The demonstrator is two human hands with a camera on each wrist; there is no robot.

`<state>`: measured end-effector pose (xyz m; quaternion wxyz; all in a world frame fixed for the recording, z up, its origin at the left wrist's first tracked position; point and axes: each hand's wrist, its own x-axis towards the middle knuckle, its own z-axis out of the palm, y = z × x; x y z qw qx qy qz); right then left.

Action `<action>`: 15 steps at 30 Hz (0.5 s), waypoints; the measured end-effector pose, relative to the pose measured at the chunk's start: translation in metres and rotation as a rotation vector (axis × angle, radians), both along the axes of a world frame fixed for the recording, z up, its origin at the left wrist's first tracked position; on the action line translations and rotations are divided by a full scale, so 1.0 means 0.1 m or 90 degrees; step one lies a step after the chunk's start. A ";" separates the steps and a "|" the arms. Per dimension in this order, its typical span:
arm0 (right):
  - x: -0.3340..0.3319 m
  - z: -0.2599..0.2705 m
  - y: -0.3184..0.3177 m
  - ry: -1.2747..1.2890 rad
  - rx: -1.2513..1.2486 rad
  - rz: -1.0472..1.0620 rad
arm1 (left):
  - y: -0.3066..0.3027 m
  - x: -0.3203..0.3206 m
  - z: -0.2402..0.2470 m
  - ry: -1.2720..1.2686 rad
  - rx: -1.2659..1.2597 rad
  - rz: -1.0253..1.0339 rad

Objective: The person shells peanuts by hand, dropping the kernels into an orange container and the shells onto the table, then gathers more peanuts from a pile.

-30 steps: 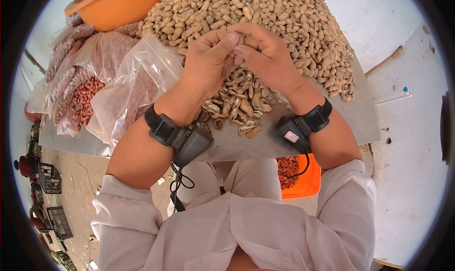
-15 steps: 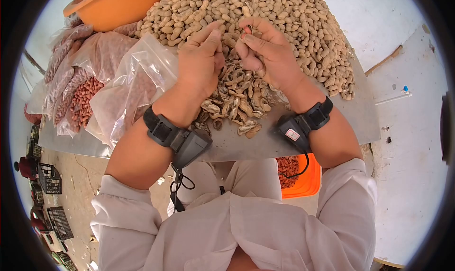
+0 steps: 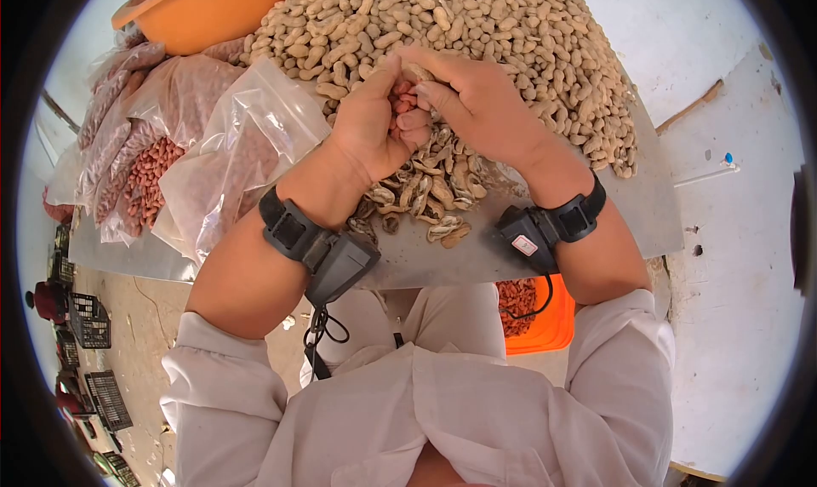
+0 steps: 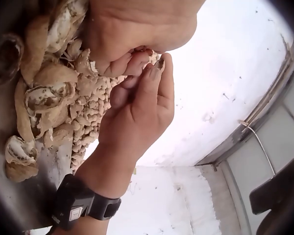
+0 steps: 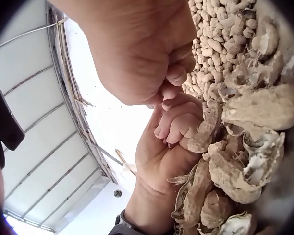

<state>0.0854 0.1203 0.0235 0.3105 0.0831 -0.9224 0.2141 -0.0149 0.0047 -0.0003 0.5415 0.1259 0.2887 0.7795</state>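
Reddish peanut kernels [image 3: 403,102] lie in the curled fingers of my left hand [image 3: 368,129], which cups them over the heap of split shells [image 3: 434,180]. Close against it, my right hand [image 3: 492,112] reaches over the kernels with bent fingers. In the left wrist view a small greyish-brown piece of peanut shell [image 4: 159,64] shows at the right thumb tip, pinched there. The right wrist view shows the left fingers [image 5: 179,122] folded inward, right fingertips touching them. Behind both hands rises a large pile of unshelled peanuts [image 3: 562,70].
Clear plastic bags of red kernels [image 3: 153,176] lie on the left of the metal table [image 3: 442,266], beside an orange basin [image 3: 204,19]. Below the table edge stands an orange container [image 3: 545,334] with reddish kernels. Black crates [image 3: 89,321] are on the floor at left.
The hands were together, parted half a second ago with an opened peanut in the right, and have met again. The left palm has turned up, showing kernels.
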 end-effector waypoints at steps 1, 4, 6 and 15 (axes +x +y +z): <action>0.01 0.01 -0.01 -0.009 -0.007 0.001 | 0.00 0.00 0.00 -0.002 0.002 -0.006; 0.02 0.03 -0.01 -0.012 0.010 -0.001 | 0.02 -0.07 -0.05 -0.029 0.017 -0.041; 0.00 0.00 0.02 0.016 0.071 -0.012 | 0.01 -0.04 -0.03 -0.033 -0.001 -0.020; 0.00 -0.01 0.06 0.035 -0.117 -0.041 | -0.01 -0.09 0.01 0.022 0.068 0.081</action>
